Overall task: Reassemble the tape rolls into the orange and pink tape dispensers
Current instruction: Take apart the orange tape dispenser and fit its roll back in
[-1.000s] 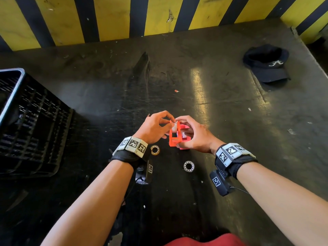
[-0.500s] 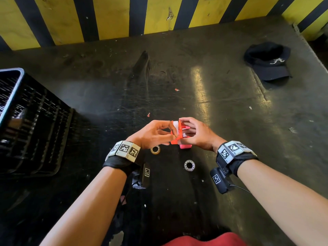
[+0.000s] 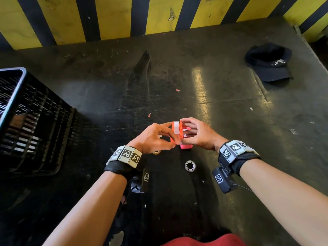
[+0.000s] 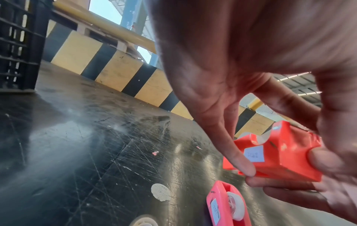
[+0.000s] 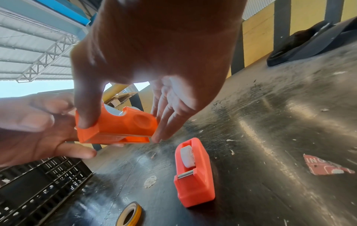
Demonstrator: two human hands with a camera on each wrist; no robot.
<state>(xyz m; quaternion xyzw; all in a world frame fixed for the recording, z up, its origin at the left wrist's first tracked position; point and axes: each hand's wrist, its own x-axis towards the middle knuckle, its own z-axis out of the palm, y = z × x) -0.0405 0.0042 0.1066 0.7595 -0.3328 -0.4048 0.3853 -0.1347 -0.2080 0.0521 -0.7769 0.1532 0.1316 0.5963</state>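
Note:
Both hands hold the orange dispenser (image 3: 176, 132) just above the dark table (image 3: 230, 121). My left hand (image 3: 166, 135) pinches its near end between thumb and fingers (image 4: 245, 166). My right hand (image 3: 188, 134) grips its other side, thumb on one wall. Something whitish shows in the slot of the orange dispenser (image 5: 115, 126). The pink dispenser (image 3: 186, 146) stands on the table under the hands with a white roll in it (image 5: 187, 156). A clear tape roll (image 3: 190, 166) lies nearer me. A yellowish roll (image 5: 130, 214) lies beside my left wrist, mostly hidden in the head view.
A black slatted crate (image 3: 32, 121) stands at the left. A black cap (image 3: 269, 63) lies at the far right. The yellow and black striped wall (image 3: 115, 16) closes the back. Small paper scraps and a round sticker (image 4: 160, 191) dot the table.
Both hands kept the orange dispenser and turned it so its whitish top faces up. My left fingers slid toward its near end. The pink dispenser and loose rolls stayed put.

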